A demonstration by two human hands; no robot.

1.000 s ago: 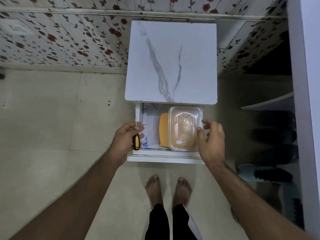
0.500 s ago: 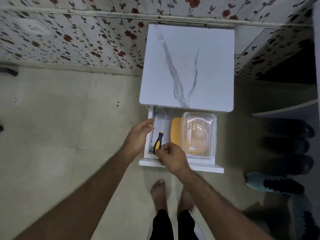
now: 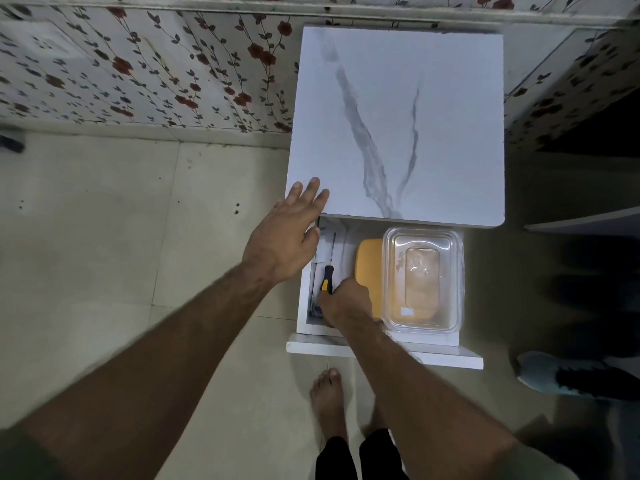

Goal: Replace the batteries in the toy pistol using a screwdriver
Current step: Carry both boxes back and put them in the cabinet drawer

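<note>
A screwdriver [image 3: 327,276] with a black and yellow handle and a thin metal shaft lies in the left part of an open white drawer [image 3: 381,351]. My right hand [image 3: 346,303] reaches into the drawer and grips the lower end of the handle. My left hand [image 3: 287,240] is stretched out with straight fingers, its fingertips over the front left corner of the marble-patterned cabinet top [image 3: 398,126]. No toy pistol or batteries can be seen.
In the drawer lie an orange lid [image 3: 369,265] and a clear plastic container [image 3: 422,278] to the right of the screwdriver. Shoes [image 3: 568,375] stand on the floor at the right. My bare feet [image 3: 327,400] are in front of the drawer. Flowered wallpaper runs behind the cabinet.
My left hand let go of the screwdriver and moved up to the cabinet top's corner. My right hand crossed from the container side and took the screwdriver handle.
</note>
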